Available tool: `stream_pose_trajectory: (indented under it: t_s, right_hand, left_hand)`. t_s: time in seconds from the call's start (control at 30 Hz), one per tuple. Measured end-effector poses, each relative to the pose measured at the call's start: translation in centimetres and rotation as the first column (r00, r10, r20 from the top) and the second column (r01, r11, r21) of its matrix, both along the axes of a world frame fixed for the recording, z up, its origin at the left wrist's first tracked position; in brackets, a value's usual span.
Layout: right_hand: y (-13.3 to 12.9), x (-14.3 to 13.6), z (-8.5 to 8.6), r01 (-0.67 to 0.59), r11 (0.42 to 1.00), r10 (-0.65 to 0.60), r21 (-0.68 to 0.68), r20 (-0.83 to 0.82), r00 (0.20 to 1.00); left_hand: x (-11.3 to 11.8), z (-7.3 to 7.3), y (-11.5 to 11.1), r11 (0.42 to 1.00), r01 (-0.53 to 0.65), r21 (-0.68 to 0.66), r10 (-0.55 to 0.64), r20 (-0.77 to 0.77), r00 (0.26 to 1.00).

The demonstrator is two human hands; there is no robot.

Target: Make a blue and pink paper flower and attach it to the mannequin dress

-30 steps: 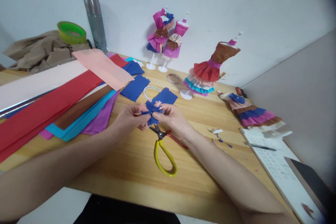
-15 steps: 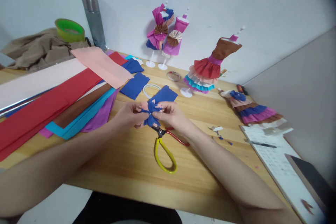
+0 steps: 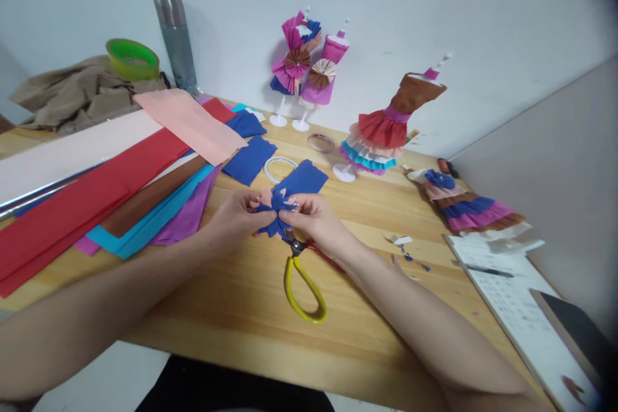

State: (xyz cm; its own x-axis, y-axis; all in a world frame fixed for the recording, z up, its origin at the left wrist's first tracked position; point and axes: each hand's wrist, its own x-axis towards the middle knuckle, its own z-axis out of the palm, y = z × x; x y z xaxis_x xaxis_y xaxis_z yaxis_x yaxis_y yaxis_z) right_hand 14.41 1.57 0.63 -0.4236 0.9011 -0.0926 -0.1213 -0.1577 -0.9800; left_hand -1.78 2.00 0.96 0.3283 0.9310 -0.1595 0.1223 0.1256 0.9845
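Note:
A small blue and pink paper flower is pinched between my two hands near the middle of the view. My left hand grips its left side with thumb and fingers. On its right side, the thumb and fingers of my right hand are closed on it, the thumb close to its centre. Scissors with one yellow and one red handle lie just below, partly under my right hand. Behind the flower are a blue crepe paper piece and a white ring.
Coloured paper strips cover the left side, with a green tape roll and a bottle behind. Dressed miniature stands line the back. At right lie a layered dress, paper scraps and a notebook with a pen.
My thumbs have moved slightly nearer each other over the flower's centre, and its petals have shifted. The whole view has moved slightly.

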Motion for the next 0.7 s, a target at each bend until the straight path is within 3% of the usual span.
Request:
stream_pose_trajectory:
  t_s: [0.27,0.4,0.7]
  right_hand:
    - [0.2,0.7,0.0,-0.071,0.991,0.048,0.117,0.188,0.981]
    - [0.4,1.1,0.4,-0.051,0.977,-0.010,0.207,0.282,0.959]
    - [0.7,0.4,-0.9,0.125,0.987,-0.137,0.101,0.113,0.984]
  left_hand:
    - [0.3,0.3,-0.4,1.000,0.012,0.001,-0.012,0.004,1.000]
    - [0.5,0.2,-0.4,0.999,0.015,-0.028,-0.015,0.031,0.999]
    - [-0.1,-0.8,0.6,1.000,0.011,0.020,-0.011,0.010,1.000]
